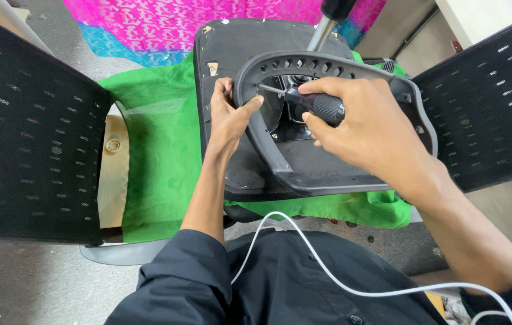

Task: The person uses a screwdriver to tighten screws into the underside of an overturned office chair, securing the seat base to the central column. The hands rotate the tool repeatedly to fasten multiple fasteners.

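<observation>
Head view: right hand [370,123] around screwdriver [316,103]

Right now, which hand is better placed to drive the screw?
Right hand, probably: it grips the screwdriver, tip at the frame hole. Left hand only steadies the frame edge.

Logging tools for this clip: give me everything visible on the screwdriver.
The screwdriver has a thin bright metal shaft and a dark handle with a ribbed black grip. It lies nearly level, tip pointing left into the grey plastic frame on the upturned chair seat. The right hand wraps the handle; the left hand has its fingertips by the tip. The tip itself is too small to make out.
</observation>
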